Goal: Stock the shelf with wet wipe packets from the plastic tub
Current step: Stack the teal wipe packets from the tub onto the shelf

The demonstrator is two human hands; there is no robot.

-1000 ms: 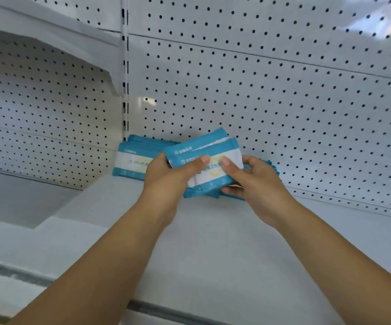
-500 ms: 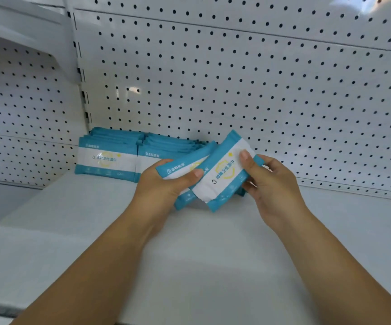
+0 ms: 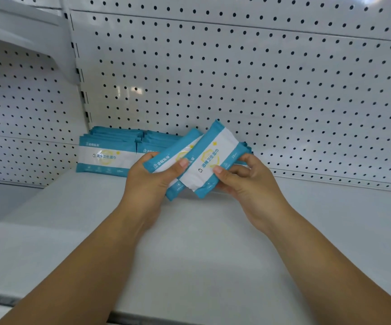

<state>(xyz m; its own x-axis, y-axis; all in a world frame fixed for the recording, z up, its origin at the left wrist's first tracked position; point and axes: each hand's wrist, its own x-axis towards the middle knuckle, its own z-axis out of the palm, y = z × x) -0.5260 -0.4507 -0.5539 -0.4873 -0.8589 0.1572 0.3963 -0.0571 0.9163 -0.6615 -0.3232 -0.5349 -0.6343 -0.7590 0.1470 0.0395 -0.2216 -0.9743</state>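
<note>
1. My left hand [image 3: 152,181] was clamped on the rear packet [image 3: 166,158]: the thumb lay curled across its printed face and the fingers were hidden behind it. I could not tell whether that hand held one packet or more.
2. My right hand [image 3: 248,184] pinched the front packet [image 3: 213,160] at its lower right edge, with the thumb tip on the white band and the curled fingers wrapped behind.
3. Both packets were held in the air just above the shelf [image 3: 189,254], in front of the pegboard [image 3: 236,78].
4. The front packet faced me, print outward. Its long axis ran from lower left to upper right, and its top corner stood up against the pegboard holes.
5. The rear packet was tilted the same way, though less steeply. The front packet overlapped its right end, and the two were touching.
6. A row [image 3: 110,153] of packets stood on edge at the back of the shelf, against the pegboard and close to the left upright. They faced me, with their long axis lying level along the shelf. My hands and the held packets hid the right end of that row.
</note>
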